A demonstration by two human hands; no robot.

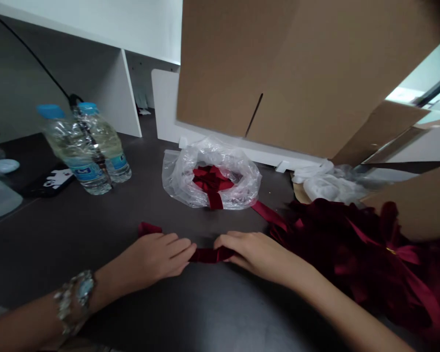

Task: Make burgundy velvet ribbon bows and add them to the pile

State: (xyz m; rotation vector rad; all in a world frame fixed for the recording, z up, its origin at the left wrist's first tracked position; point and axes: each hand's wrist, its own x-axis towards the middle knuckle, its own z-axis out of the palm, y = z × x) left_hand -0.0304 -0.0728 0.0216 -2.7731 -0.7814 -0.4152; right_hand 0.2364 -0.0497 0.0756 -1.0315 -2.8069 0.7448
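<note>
A dark red velvet ribbon (207, 255) stretches between my two hands, just above or on the dark tabletop. My left hand (161, 253), with a beaded bracelet at its wrist, has its fingers closed on the ribbon, and one end sticks out past the knuckles. Thumb and fingers of my right hand (247, 248) pinch the other side of it. Beyond the hands lies a clear plastic bag (242, 183), its mouth open, with folded red ribbon pieces (210, 178) inside. To the right is a large heap of red velvet bows (352, 259).
Two water bottles (90, 166) with blue caps stand at the left, near a dark phone (51, 182). A black cable (33, 54) hangs behind them. At the back, a big cardboard sheet (278, 73) rises over the table, and crumpled white plastic (330, 183) lies at right.
</note>
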